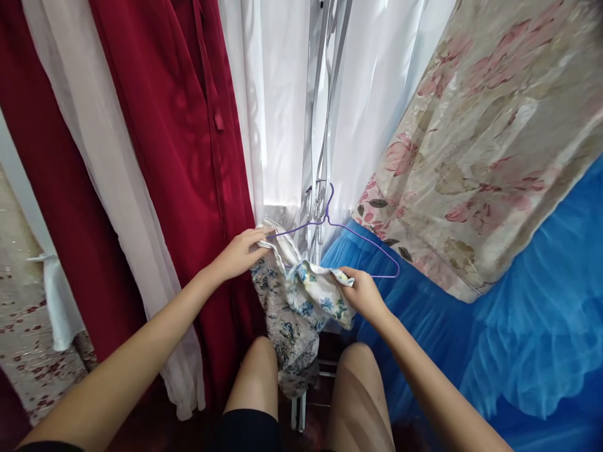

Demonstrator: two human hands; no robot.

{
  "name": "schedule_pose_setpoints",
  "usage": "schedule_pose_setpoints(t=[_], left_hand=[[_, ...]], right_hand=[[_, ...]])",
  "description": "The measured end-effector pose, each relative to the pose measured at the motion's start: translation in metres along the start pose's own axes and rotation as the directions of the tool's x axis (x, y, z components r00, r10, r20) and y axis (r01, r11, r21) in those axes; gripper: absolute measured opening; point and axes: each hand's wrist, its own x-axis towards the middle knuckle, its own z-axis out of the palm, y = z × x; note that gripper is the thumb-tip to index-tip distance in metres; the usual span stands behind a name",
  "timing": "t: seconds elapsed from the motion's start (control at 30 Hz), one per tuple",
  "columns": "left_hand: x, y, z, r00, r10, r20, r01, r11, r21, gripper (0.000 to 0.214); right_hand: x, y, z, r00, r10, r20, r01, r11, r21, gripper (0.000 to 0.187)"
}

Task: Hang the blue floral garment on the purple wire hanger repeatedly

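Note:
A white garment with a blue floral print [306,292] hangs between my hands, partly on a purple hanger [362,235]. The hanger's left arm passes into the garment's neck or strap opening, while its right arm is bare. My left hand [245,251] pinches the garment's upper left edge beside the hanger's left end. With thumb and fingers closed, my right hand [365,292] grips the upper right edge, just below the hanger's right arm. The lower part of the garment drapes down between my knees.
Dark red fabric [155,113] and a pale sheer panel [113,169] hang at left. White cloth [282,113] hangs behind a metal stand [318,144]. To the right are a pink-flowered dress [471,163] and blue tulle [527,314].

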Motion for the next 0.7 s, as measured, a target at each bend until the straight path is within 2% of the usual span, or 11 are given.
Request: schedule_pose_setpoints(t=[0.03, 0.1, 0.2, 0.27, 0.3, 0.37, 0.43, 0.5, 0.53, 0.63, 0.7], left_hand=[[0.002, 0.011, 0.006, 1.000, 0.028, -0.007, -0.028, 1.000, -0.012, 0.013], [0.005, 0.027, 0.018, 0.994, 0.020, -0.105, -0.017, 1.000, 0.024, 0.005], [0.004, 0.037, 0.030, 0.957, -0.052, -0.286, 0.083, 0.992, 0.097, 0.015], [0.003, 0.039, 0.033, 0.951, -0.056, -0.304, 0.089, 0.991, 0.096, 0.014], [0.002, 0.039, 0.033, 0.954, -0.044, -0.296, 0.074, 0.993, 0.089, 0.013], [0.003, 0.039, 0.032, 0.959, -0.025, -0.284, 0.052, 0.995, 0.089, 0.009], [0.004, 0.039, 0.029, 0.958, -0.021, -0.285, 0.053, 0.993, 0.106, 0.007], [0.004, 0.037, 0.025, 0.955, -0.019, -0.295, 0.060, 0.990, 0.129, 0.008], [0.004, 0.037, 0.024, 0.954, -0.017, -0.300, 0.063, 0.988, 0.141, 0.009], [0.002, 0.036, 0.022, 0.954, -0.018, -0.299, 0.070, 0.984, 0.165, 0.013], [0.001, 0.036, 0.020, 0.957, -0.028, -0.290, 0.081, 0.982, 0.171, 0.014]], right_hand=[[-0.006, -0.002, 0.000, 1.000, -0.020, 0.009, 0.020, 1.000, 0.025, 0.027], [-0.020, 0.001, -0.005, 0.999, -0.039, -0.034, 0.040, 0.998, 0.050, 0.032], [-0.034, 0.021, -0.029, 0.964, 0.011, -0.266, -0.019, 0.999, -0.027, 0.064], [-0.035, 0.038, -0.052, 0.934, 0.022, -0.357, -0.077, 0.987, -0.139, 0.080], [-0.032, 0.045, -0.064, 0.937, 0.016, -0.349, -0.094, 0.974, -0.206, 0.082], [-0.023, 0.053, -0.084, 0.971, 0.005, -0.239, -0.086, 0.939, -0.332, 0.074], [-0.013, 0.052, -0.095, 0.996, 0.006, -0.093, -0.044, 0.910, -0.411, 0.053], [-0.008, 0.045, -0.098, 0.999, 0.017, -0.027, -0.027, 0.901, -0.434, 0.037], [-0.007, 0.041, -0.097, 0.999, 0.026, -0.038, -0.040, 0.902, -0.430, 0.037], [-0.010, 0.031, -0.094, 0.982, 0.053, -0.181, -0.123, 0.908, -0.401, 0.058], [-0.012, 0.029, -0.094, 0.973, 0.048, -0.224, -0.138, 0.902, -0.409, 0.059]])
